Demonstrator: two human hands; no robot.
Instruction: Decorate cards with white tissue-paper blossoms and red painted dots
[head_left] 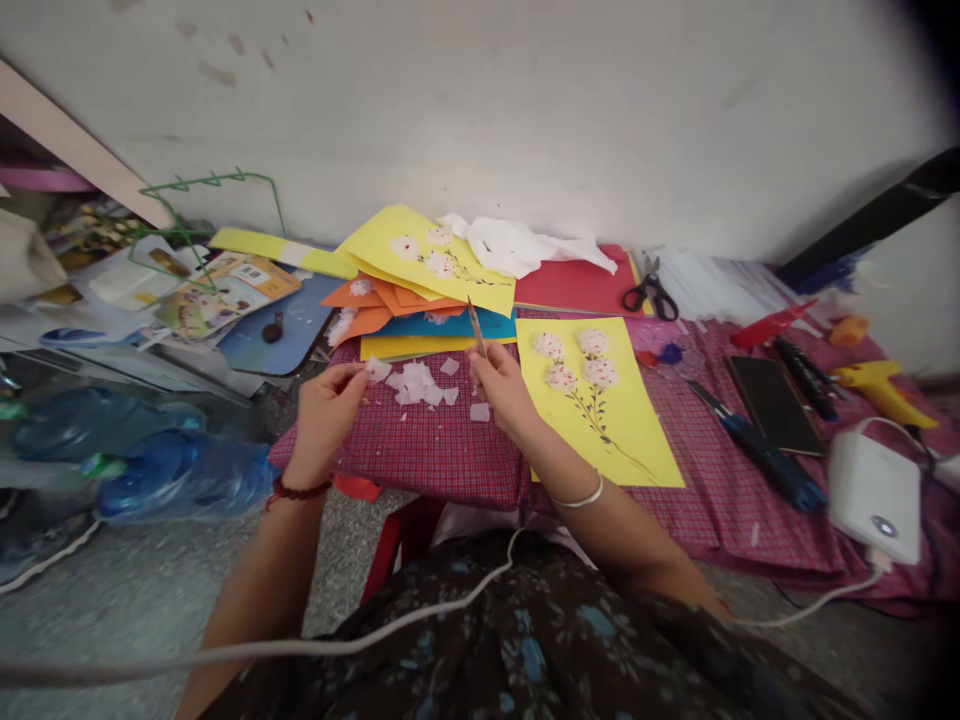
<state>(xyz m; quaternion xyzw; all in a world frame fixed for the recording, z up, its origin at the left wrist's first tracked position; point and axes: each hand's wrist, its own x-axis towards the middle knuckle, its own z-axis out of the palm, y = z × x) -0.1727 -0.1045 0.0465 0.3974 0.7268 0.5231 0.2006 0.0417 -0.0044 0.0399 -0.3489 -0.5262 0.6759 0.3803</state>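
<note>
My left hand (330, 415) pinches a small piece of white tissue paper (377, 369) between thumb and fingertips. In my right hand (501, 385) is a slim, brownish pencil-like stick (476, 325), its thin tip pointing up and away from me. Cut white paper pieces (420, 385) lie in a loose heap on the checked tablecloth (435, 460) between my hands. Right of my right hand lies a yellow sheet (637, 420) bearing several puffy white blossoms with red specks and a painted stem. A similar yellow flower sheet (367, 245) rests on coloured papers farther back.
Black-handled scissors (651, 292) lie behind the yellow sheet. To the right are a blue cutter knife (772, 460), a phone (776, 405), a yellow glue gun (885, 390) and a white power bank (874, 495). Crumpled white paper (517, 245) sits by the wall. A cable (375, 637) crosses my lap.
</note>
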